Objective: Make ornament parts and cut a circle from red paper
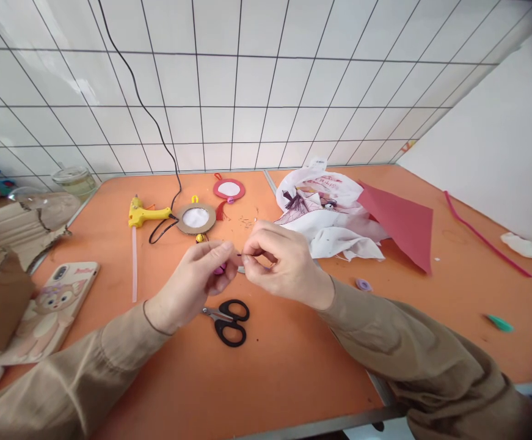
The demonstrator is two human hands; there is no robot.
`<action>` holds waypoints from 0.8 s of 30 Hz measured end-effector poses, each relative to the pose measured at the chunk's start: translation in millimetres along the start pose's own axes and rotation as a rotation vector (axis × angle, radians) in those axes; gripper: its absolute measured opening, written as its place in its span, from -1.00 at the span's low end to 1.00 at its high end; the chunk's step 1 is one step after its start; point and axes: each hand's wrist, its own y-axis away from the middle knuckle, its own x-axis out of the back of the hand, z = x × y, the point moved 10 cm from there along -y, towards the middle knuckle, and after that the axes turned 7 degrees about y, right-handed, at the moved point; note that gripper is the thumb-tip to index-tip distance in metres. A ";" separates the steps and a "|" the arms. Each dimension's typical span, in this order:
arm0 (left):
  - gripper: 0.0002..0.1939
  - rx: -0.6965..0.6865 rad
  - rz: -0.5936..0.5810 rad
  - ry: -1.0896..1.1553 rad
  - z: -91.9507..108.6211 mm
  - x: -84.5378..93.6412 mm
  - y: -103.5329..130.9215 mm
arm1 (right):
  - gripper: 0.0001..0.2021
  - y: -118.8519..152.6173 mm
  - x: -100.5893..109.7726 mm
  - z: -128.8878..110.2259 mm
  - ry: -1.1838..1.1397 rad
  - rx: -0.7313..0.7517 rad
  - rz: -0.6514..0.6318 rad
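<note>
My left hand (pixel 196 275) is closed, with a shiny magenta bell (pixel 220 269) showing under its fingers. A thin dark thread (pixel 240 255) spans the small gap between my two hands. Its other end is pinched between thumb and forefinger of my right hand (pixel 284 260). Part of something pale (pixel 241 269) shows just below the fingertips, mostly hidden. Black-handled scissors (pixel 231 324) lie under my hands, their blades partly covered by my left hand. Beyond are a cardboard ring (pixel 182 223) with a yellow bell (pixel 201 238) and a red round ornament (pixel 220 189) with a tassel.
A yellow glue gun (pixel 149 214) with its cord lies at the back left. A phone (pixel 59 305) and cardboard (pixel 4 293) are on the left. Behind my right hand sit a white plastic bag (pixel 339 235) and red paper (pixel 405 223). A pink strip (pixel 480 235) lies far right.
</note>
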 end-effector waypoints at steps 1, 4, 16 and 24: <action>-0.69 -0.004 -0.001 0.037 2.6 -0.2 0.0 | -0.81 -0.4 0.1 2.7 -0.007 -0.029 0.002; -0.75 -0.036 0.006 0.130 10.9 2.5 -2.2 | -0.81 -1.3 1.1 9.3 -0.024 -0.111 0.015; -0.88 -0.171 -0.124 0.017 15.1 3.3 -4.6 | -0.83 -2.8 6.2 18.2 -0.039 -0.230 0.025; -0.70 -0.289 0.006 -0.057 30.6 13.0 -5.3 | -0.83 -3.0 6.5 16.5 -0.079 -0.254 0.019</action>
